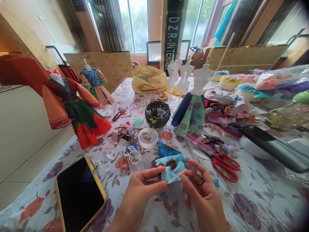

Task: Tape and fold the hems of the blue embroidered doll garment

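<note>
A small light blue fabric piece [172, 163] with a dark red flower print is between my hands, low in the middle of the view. My left hand [147, 185] pinches its lower left edge between thumb and fingers. On the right, my right hand [199, 183] has its fingertips closed on the fabric's right edge, where a thin pale strip runs along it. A darker blue patterned part [167, 149] spreads just beyond the light blue. A ring circles one finger of my right hand. Red-handled scissors [225, 165] lie to the right of it.
A phone [79, 193] lies at the left front. Behind the hands are a white tape roll [148, 138], a dark woven basket [157, 114] and a skirted mannequin [193, 112]. Dressed dolls [77, 106] stand left; fabric scraps [224, 112] and a dark device [272, 146] are right.
</note>
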{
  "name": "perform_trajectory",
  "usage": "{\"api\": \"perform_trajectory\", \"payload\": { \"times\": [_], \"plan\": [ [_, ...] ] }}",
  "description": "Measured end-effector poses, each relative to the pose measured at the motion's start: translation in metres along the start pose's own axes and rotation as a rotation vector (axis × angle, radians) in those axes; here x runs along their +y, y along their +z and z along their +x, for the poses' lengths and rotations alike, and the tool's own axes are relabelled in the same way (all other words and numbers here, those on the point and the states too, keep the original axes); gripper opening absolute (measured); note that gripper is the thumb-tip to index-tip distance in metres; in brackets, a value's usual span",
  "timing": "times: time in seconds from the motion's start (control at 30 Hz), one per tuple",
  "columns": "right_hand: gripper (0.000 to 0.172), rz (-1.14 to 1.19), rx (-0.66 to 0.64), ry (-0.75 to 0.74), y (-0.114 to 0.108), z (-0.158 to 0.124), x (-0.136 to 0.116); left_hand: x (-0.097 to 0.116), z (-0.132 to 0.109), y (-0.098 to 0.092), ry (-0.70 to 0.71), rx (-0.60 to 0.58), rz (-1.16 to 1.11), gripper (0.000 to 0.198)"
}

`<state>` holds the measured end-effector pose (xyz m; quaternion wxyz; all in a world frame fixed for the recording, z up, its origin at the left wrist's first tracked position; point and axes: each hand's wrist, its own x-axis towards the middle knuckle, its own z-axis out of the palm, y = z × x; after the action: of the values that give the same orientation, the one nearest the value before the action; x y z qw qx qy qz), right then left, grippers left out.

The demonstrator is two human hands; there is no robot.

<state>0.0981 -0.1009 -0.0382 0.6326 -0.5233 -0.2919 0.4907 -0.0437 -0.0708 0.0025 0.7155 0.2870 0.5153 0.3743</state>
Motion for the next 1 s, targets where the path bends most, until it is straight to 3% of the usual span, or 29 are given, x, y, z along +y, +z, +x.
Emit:
{"api": "perform_trajectory", "payload": {
  "times": [0.17, 0.53, 1.0],
  "plan": [
    [0.042, -0.128, -0.006, -0.045, -0.002, 0.005, -0.004, 0.0, 0.001, -0.004, -0.013, 0.01, 0.063, 0.042],
    [0.021, -0.493, -0.037, -0.304, -0.016, 0.0, -0.002, 0.002, 0.003, -0.01, -0.038, 0.018, 0.107, 0.045],
    [0.016, -0.797, -0.025, -0.593, -0.023, 0.0, 0.01, 0.0, 0.008, -0.011, -0.067, 0.032, 0.158, 0.045]
  ]
}}
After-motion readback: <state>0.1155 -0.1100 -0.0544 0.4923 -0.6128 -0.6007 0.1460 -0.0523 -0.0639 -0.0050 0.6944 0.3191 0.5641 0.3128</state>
